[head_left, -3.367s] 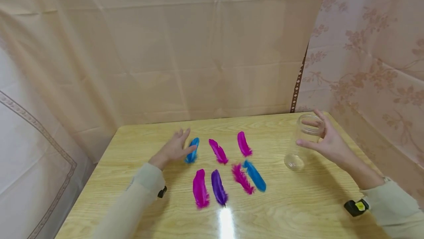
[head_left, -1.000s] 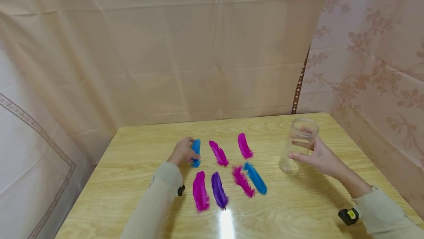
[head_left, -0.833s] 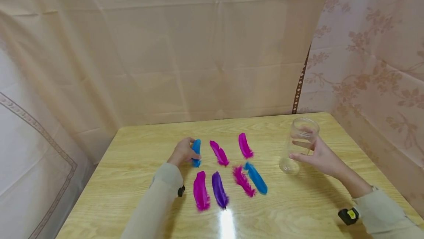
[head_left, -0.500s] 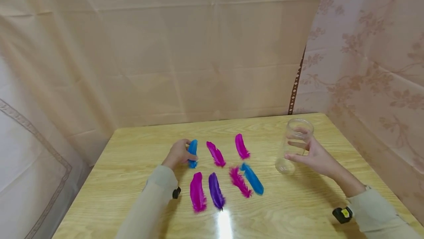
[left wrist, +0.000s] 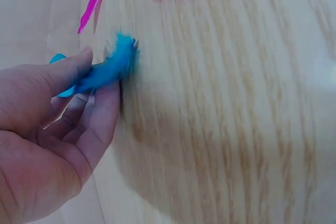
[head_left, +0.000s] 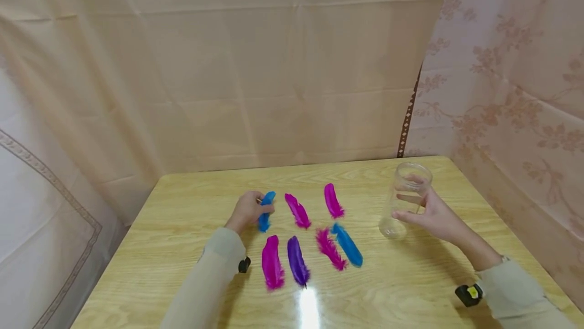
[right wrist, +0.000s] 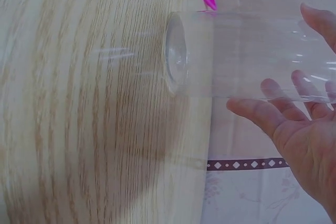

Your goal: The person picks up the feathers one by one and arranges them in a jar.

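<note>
Between thumb and fingers, my left hand (head_left: 247, 211) pinches a blue feather (head_left: 264, 224) at the left of the table. In the left wrist view the fluffy end of this blue feather (left wrist: 118, 61) hangs close over the wood, and its other end sticks out behind the thumb. My right hand (head_left: 436, 216) holds a tall clear jar (head_left: 400, 202) at the table's right, thumb on one side and fingers on the other. The base of the clear jar (right wrist: 177, 53) is right at the tabletop in the right wrist view, and nothing shows inside it.
Magenta feathers (head_left: 297, 211) lie in the middle of the wooden table (head_left: 150, 258). Nearer are a large magenta feather (head_left: 272, 263), a purple feather (head_left: 298, 262), a fluffy magenta feather (head_left: 330, 250) and a second blue feather (head_left: 348, 246). Curtains (head_left: 274, 90) hang behind.
My left hand, spread beside the blue feather at first, has closed on it and now tilts it. The right hand brought the jar slightly left and nearer, then held still.
</note>
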Action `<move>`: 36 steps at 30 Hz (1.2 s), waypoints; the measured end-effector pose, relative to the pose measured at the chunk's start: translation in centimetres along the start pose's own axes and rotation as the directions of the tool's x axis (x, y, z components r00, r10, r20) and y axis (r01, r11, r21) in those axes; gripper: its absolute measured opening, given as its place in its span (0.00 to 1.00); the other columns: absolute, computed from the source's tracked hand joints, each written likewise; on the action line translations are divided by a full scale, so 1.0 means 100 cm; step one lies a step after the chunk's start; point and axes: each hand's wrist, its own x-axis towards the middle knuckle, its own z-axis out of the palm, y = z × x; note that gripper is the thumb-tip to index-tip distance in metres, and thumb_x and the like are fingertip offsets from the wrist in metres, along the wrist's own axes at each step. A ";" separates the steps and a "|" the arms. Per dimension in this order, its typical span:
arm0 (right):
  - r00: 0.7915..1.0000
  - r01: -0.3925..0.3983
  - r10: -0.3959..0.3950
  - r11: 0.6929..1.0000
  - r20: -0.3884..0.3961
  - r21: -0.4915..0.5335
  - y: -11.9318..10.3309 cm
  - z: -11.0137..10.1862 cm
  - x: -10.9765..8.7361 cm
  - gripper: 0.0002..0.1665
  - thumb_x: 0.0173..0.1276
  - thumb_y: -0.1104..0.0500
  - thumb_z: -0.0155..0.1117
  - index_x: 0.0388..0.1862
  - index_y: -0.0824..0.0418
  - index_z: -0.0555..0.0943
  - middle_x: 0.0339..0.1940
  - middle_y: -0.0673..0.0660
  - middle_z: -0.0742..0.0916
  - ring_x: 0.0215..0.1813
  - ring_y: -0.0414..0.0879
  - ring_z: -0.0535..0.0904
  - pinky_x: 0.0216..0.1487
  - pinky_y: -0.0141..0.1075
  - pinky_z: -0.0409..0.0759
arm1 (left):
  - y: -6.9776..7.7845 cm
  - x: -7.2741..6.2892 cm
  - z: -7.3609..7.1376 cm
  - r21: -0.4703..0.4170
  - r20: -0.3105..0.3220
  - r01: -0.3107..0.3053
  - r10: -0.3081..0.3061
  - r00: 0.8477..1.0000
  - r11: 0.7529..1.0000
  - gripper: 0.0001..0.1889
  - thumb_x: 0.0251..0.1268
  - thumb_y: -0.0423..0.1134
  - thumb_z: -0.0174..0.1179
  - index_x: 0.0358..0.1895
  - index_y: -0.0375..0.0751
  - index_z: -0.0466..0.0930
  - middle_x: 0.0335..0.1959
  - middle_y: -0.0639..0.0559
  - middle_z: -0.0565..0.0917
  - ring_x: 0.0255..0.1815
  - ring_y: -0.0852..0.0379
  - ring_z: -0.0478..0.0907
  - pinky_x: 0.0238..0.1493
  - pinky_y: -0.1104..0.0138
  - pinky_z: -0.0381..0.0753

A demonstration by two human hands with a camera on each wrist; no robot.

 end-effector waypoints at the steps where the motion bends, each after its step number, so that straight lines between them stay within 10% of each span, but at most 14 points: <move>1: 1.000 0.005 -0.005 1.000 -0.001 0.001 0.000 0.000 0.000 0.51 0.67 0.65 0.73 0.76 0.62 0.49 0.69 0.70 0.70 0.66 0.73 0.72 0.47 0.33 0.83 | 0.000 0.001 0.000 -0.003 -0.005 -0.003 0.003 1.000 1.000 0.11 0.65 0.39 0.71 0.41 0.35 0.82 0.31 0.47 0.80 0.24 0.57 0.76 0.26 0.70 0.77; 36: 1.000 -0.024 0.024 1.000 0.014 0.004 -0.001 -0.001 0.001 0.51 0.67 0.64 0.72 0.76 0.60 0.48 0.70 0.70 0.69 0.66 0.72 0.72 0.48 0.34 0.83 | 0.056 0.002 0.021 -0.284 0.069 -0.099 0.124 0.990 0.954 0.09 0.71 0.35 0.65 0.47 0.32 0.84 0.37 0.44 0.82 0.30 0.55 0.83 0.37 0.58 0.88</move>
